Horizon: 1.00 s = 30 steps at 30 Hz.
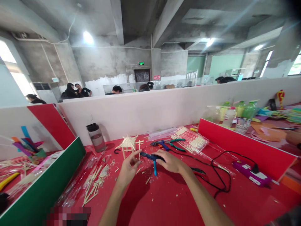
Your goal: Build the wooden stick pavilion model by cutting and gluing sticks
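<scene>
My left hand (129, 168) is beside the left end of a dark blue and black tool with a bright blue arm (155, 168). Its index finger is stretched towards that end, with the thumb apart below. My right hand (171, 161) is closed over the tool's other end; the exact kind of tool is unclear. Just behind my left fingers stands a small pavilion model (128, 142) of pale sticks with a peaked roof. A blue glue gun (162, 145) lies behind my right hand, next to teal-handled pliers (178, 145).
Cut sticks (94, 185) and scraps litter the red table left of my hands. A bottle (96, 138) stands at the back. Packaged sticks (189, 138) lie behind, right. A black cable (213, 164) leads to a purple power strip (251, 173). Green (50, 185) and red (244, 149) dividers flank the space.
</scene>
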{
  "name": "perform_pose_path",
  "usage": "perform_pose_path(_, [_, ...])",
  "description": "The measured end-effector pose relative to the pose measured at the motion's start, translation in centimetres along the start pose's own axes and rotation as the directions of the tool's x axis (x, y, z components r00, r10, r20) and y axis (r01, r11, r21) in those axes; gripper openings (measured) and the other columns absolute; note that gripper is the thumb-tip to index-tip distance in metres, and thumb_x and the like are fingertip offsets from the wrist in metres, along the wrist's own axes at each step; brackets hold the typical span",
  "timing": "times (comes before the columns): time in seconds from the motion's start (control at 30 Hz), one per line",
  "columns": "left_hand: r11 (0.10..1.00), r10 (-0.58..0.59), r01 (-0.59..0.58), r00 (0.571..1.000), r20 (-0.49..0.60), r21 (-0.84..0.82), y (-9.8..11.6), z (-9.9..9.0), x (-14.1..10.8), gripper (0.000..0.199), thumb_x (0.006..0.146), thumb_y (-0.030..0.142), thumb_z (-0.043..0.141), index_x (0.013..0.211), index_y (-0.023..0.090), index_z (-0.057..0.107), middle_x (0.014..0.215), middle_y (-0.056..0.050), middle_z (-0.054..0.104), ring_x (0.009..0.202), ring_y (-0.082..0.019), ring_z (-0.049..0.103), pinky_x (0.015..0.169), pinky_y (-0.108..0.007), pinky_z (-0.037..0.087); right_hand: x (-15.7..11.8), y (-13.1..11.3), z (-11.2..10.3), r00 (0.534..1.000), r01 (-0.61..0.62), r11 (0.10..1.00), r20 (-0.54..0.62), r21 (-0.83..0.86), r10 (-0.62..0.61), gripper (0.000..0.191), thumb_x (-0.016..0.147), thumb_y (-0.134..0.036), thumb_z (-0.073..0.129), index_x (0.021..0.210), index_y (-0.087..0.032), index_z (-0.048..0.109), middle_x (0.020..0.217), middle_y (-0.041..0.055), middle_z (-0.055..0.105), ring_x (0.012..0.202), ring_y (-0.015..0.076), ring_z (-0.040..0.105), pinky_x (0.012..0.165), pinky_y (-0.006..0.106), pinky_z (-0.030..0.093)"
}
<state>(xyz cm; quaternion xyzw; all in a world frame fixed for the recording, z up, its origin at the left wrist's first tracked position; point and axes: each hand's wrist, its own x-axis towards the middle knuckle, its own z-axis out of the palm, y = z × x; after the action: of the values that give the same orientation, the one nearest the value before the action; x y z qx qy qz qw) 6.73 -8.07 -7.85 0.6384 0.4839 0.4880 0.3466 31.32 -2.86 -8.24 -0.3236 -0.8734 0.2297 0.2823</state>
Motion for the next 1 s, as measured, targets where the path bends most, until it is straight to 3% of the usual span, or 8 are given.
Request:
perform_pose_path(0.33, [0.996,-0.01,0.002,0.997,0.08,0.093,-0.6,0.2,-0.1,0.053,0.077,0.028,0.064,0.128,0.015,0.059,0.071,-0.001,0.062,0.064,-0.013,0.052,0.063,-0.024,0.041,-0.3,-0.4,0.0,0.997,-0.011,1.0,0.081,0.004,0.01,0.037,0.093,-0.035,0.05,0.126,-0.025,0.063,0.127,0.0096,0.064,0.118,0.0276,0.057,0.102,0.042,0.04])
perform_pose_path(0.6, [1.0,-0.007,0.005,0.992,0.125,0.013,-0.9,0.3,-0.1,0.045,0.075,0.021,0.067,0.119,0.017,0.066,0.112,-0.011,0.068,0.089,-0.02,0.064,0.082,-0.031,0.05,-0.1,-1.7,0.0,0.988,0.016,0.999,0.152,-0.039,-0.01,0.034,0.094,-0.033,0.047,0.119,-0.023,0.068,0.111,0.0098,0.071,0.101,0.0253,0.064,0.09,0.035,0.046])
perform_pose_path(0.83, [0.998,0.03,-0.035,0.993,0.113,0.043,-0.6,0.0,0.1,0.04,0.074,0.019,0.068,0.114,0.019,0.069,0.115,-0.01,0.069,0.107,-0.024,0.062,0.097,-0.036,0.047,0.1,-1.8,0.3,0.99,0.04,0.998,0.141,-0.049,-0.032,0.032,0.094,-0.031,0.047,0.115,-0.022,0.07,0.108,0.0093,0.071,0.096,0.0237,0.065,0.086,0.032,0.046])
perform_pose_path(1.0, [0.999,0.038,-0.042,0.993,0.116,0.031,-0.4,0.0,0.1,0.04,0.073,0.018,0.069,0.113,0.019,0.069,0.112,-0.01,0.07,0.106,-0.024,0.064,0.096,-0.036,0.047,0.0,-1.6,0.4,0.992,0.035,0.998,0.126,-0.053,-0.029,0.032,0.094,-0.032,0.047,0.114,-0.022,0.07,0.107,0.0091,0.071,0.095,0.0232,0.065,0.085,0.031,0.047])
